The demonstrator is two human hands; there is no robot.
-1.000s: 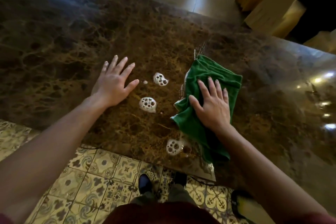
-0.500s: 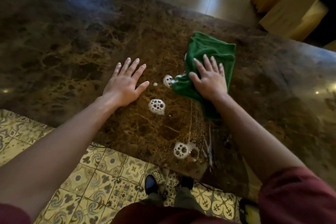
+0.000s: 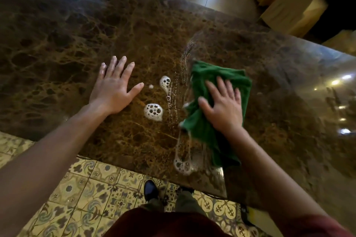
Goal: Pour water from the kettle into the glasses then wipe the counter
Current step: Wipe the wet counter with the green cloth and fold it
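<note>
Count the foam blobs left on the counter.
4. One upper blob with a tiny dot beside it, a big one below, and one smeared at the near edge. The cloth may hide more.

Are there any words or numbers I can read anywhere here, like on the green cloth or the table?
None: no words, numbers or labels show anywhere.
Green cloth: plain, no tag or print in view.
Marble counter: only veins, foam patches and light reflections.
Floor tiles: flower and swirl patterns, no letters.
</note>
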